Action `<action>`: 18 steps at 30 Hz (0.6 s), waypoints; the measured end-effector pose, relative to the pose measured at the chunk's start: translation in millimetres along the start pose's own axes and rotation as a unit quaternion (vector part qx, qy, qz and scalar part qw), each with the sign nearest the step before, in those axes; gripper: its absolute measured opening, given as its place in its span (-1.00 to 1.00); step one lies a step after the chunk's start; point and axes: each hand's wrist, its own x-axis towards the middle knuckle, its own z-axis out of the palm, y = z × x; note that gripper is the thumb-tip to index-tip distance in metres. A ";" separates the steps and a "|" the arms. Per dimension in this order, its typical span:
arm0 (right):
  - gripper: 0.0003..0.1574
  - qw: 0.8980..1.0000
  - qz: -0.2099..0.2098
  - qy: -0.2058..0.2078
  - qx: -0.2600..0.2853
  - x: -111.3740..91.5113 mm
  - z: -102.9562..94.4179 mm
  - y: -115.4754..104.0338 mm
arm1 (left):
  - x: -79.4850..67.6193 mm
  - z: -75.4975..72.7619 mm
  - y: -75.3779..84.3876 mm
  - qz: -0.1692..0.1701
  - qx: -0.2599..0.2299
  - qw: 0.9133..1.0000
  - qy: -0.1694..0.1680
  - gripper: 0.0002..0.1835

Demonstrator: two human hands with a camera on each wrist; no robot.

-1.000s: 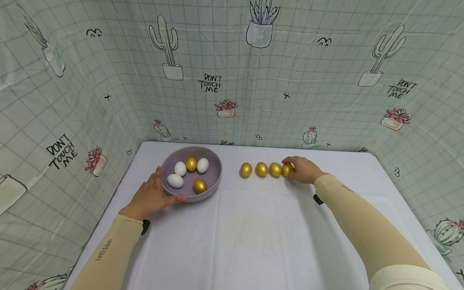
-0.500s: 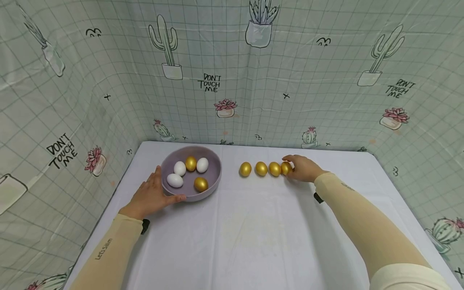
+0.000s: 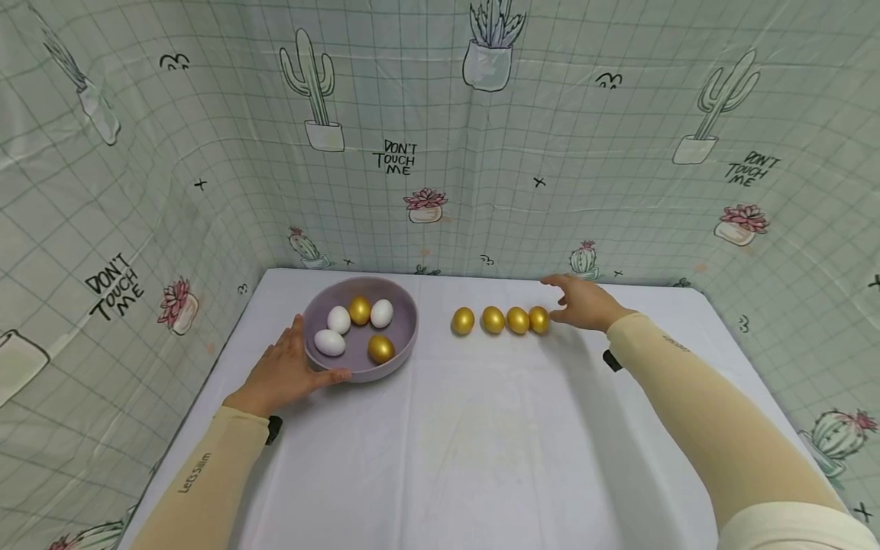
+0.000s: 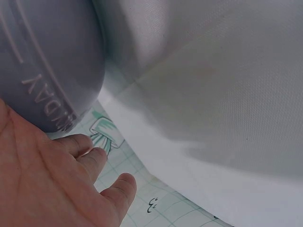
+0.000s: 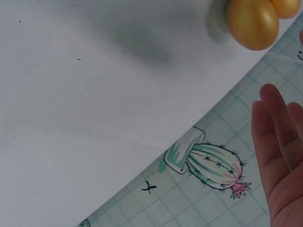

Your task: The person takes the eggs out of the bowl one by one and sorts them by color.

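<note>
A mauve bowl stands at the back left of the table, holding two gold eggs and three white eggs. My left hand rests against its outer side, fingers along the left and thumb at the near edge. The left wrist view shows those fingers extended beside the bowl's lettered wall. Right of the bowl, several gold eggs lie in a row. Just beyond the rightmost egg, my right hand is spread and holds nothing; the right wrist view shows its fingers straight, apart from the eggs.
A white cloth covers the table. Behind it and at both sides hangs a grid-patterned curtain with printed cacti and lettering. The table's back edge runs close behind the bowl and the egg row.
The right hand first held the rightmost gold egg and slid it left against its neighbour. Now it has let go and drawn back up and right. The left hand stays at the bowl.
</note>
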 end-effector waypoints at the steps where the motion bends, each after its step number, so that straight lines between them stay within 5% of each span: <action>1: -0.12 1.000 0.000 0.001 0.001 1.2 -2.9 -3.4 | 0.0 -0.1 -0.1 0.000 0.000 1.000 0.001 0.50; 10: -0.14 0.998 -0.055 0.014 -0.013 20.4 -16.5 -56.7 | -0.9 0.4 -1.3 0.004 0.003 1.000 0.004 0.48; 18: -0.14 0.992 -0.125 0.001 -0.007 44.4 -2.9 -126.1 | -0.6 1.0 -0.8 0.007 -0.001 1.000 0.006 0.48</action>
